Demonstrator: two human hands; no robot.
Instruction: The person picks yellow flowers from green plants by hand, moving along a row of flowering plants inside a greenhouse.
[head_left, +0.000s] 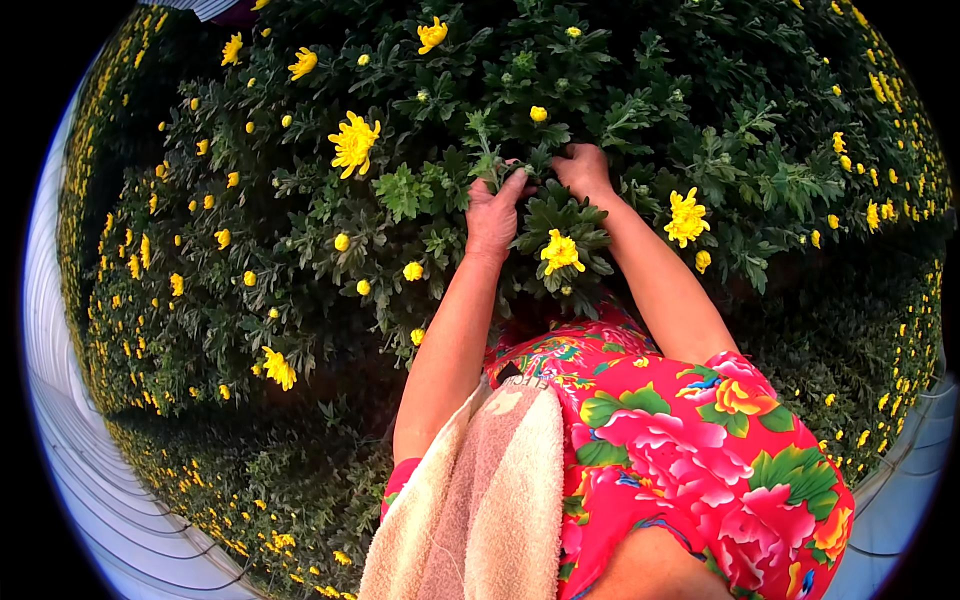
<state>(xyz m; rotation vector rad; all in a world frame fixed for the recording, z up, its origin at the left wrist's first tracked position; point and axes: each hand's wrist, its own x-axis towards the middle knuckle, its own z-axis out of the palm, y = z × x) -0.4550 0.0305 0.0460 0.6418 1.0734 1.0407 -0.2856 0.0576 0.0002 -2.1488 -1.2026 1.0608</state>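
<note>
My left hand (492, 217) reaches in among the chrysanthemum leaves, its thumb pressed against its fingers on a green chrysanthemum shoot (487, 161). A small green bud (528, 170) shows just beside the thumb tip. To the right, my right hand (583, 174) is bent into the foliage, and leaves hide its fingertips, so what it grips cannot be made out. Between my forearms, a yellow chrysanthemum bloom (561, 252) stands above dark leaves. A half-opened yellow bud (538, 113) sits beyond both hands.
Dense chrysanthemum plants surround me, with a large open bloom (355, 144) to the left and another bloom (686, 217) by my right forearm. A beige towel (517, 480) hangs down my front. Pale ribbed sheeting (67, 420) curves along the left edge.
</note>
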